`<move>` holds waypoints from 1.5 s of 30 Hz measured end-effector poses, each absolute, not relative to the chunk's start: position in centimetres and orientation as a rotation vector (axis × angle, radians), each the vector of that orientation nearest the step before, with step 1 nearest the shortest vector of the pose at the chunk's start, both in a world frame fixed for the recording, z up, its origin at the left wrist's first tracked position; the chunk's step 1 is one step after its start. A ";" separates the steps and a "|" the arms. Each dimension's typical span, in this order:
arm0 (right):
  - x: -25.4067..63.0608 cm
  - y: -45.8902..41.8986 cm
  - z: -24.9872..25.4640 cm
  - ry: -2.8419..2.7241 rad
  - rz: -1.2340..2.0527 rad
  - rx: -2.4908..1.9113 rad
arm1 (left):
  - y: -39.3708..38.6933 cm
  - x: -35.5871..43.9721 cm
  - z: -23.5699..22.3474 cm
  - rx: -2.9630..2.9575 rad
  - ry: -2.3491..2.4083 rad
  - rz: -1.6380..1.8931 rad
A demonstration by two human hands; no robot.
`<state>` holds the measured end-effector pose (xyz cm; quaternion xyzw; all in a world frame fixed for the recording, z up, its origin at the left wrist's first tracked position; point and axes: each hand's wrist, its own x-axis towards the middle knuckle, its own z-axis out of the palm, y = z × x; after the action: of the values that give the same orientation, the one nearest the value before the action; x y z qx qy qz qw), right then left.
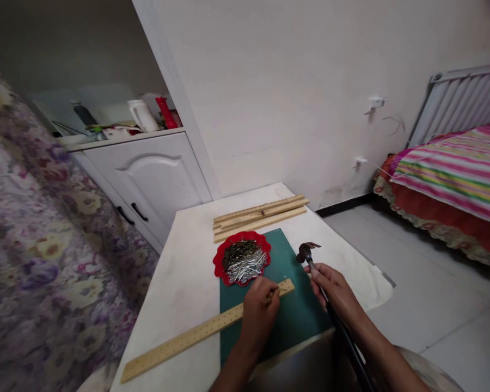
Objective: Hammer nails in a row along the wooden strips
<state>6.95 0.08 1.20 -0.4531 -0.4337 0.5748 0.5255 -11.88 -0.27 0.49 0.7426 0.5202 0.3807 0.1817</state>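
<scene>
A claw hammer (306, 252) is in my right hand (330, 286), gripped along the handle below its head, which is raised over the right side of the green mat (298, 321). My left hand (259, 307) rests over a long, narrow wooden strip (188, 338) marked with rows of small dots. Its fingers are curled together, and thin brownish pieces that look like nails show between them. Just beyond that hand sits a red scalloped dish (218, 261) heaped with nails (245, 261), dark bronze ones at the back and silver ones in front.
Several wooden strips (261, 218) lie at the far end of the white table (167, 288). A white cabinet (155, 174) and a floral curtain (44, 261) stand to the left. A bed with a striped cover (461, 163) is at the right, beyond the tiled floor (424, 283).
</scene>
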 end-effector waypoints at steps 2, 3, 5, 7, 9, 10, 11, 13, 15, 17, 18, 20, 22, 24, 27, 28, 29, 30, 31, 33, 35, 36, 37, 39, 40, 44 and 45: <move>7.0 0.0 1.2 -1.039 1.372 -1.088 | -0.1 -11.3 0.0 2.111 1.480 1.055; 7.0 0.0 1.2 -1.040 1.372 -1.090 | 0.1 -11.1 -0.2 2.122 1.486 1.045; 7.1 -0.1 1.2 -1.041 1.371 -1.093 | 0.4 -11.0 -0.4 2.144 1.496 1.028; 7.2 -0.1 1.2 -1.047 1.371 -1.091 | 0.5 -11.0 -0.5 2.156 1.506 1.012; 7.2 0.0 1.2 -1.053 1.371 -1.087 | 0.5 -11.0 -0.6 2.170 1.515 0.998; 7.2 0.0 1.2 -1.056 1.371 -1.086 | 0.5 -11.0 -0.5 2.180 1.520 0.993; 7.2 0.0 1.2 -1.058 1.371 -1.085 | 0.5 -11.0 -0.5 2.189 1.526 0.988; 7.1 0.0 1.2 -1.063 1.372 -1.084 | 0.6 -11.1 -0.6 2.204 1.541 0.979; 7.0 -0.1 1.3 -1.067 1.374 -1.085 | 0.6 -11.2 -0.7 2.207 1.551 0.972; 7.0 -0.1 1.3 -1.070 1.377 -1.089 | 0.7 -11.2 -0.7 2.214 1.547 0.966; 7.0 -0.1 1.3 -1.072 1.378 -1.091 | 0.7 -11.3 -0.7 2.222 1.544 0.963; 7.0 -0.1 1.3 -1.075 1.380 -1.095 | 0.7 -11.3 -0.6 2.247 1.542 0.945; 7.0 -0.1 1.3 -1.079 1.382 -1.097 | 0.8 -11.2 -0.4 2.276 1.554 0.922; 7.0 -0.1 1.2 -1.083 1.383 -1.098 | 0.8 -10.9 -0.3 2.302 1.559 0.899; 6.9 -0.1 1.1 -1.090 1.386 -1.098 | 0.9 -10.4 -0.5 2.302 1.546 0.894; 6.9 -0.1 1.0 -1.092 1.388 -1.097 | 0.9 -10.2 -0.6 2.287 1.547 0.900; 6.9 -0.1 1.0 -1.093 1.388 -1.097 | 1.0 -10.1 -0.9 2.268 1.555 0.913; 6.9 -0.1 1.1 -1.094 1.388 -1.096 | 1.0 -9.9 -1.1 2.246 1.569 0.929; 6.9 -0.2 1.1 -1.096 1.388 -1.096 | 1.1 -9.8 -1.3 2.226 1.583 0.944; 6.9 -0.4 1.3 -1.103 1.396 -1.101 | 1.2 -9.6 -1.7 2.199 1.601 0.967; 7.0 -0.9 1.6 -1.118 1.417 -1.101 | 1.4 -9.5 -2.0 2.192 1.608 0.979; 7.0 -1.1 1.8 -1.132 1.431 -1.096 | 1.4 -9.5 -2.1 2.193 1.615 0.983; 7.1 -1.5 2.0 -1.148 1.446 -1.088 | 1.4 -9.5 -2.2 2.194 1.624 0.985; 7.2 -2.3 2.3 -1.192 1.480 -1.066 | 1.4 -9.5 -2.3 2.191 1.641 0.988; 7.3 -2.7 2.5 -1.209 1.499 -1.057 | 1.4 -9.5 -2.3 2.186 1.643 0.986; 7.1 -4.1 3.4 -1.271 1.545 -1.084 | 1.3 -9.4 -2.1 2.174 1.639 0.964; 7.0 -4.3 3.6 -1.289 1.540 -1.091 | 1.3 -9.4 -2.0 2.172 1.640 0.956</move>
<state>7.04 -4.33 3.57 -0.4344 -0.5130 0.6131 0.4151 -9.39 1.33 -1.98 0.7466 0.5639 0.3288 0.1282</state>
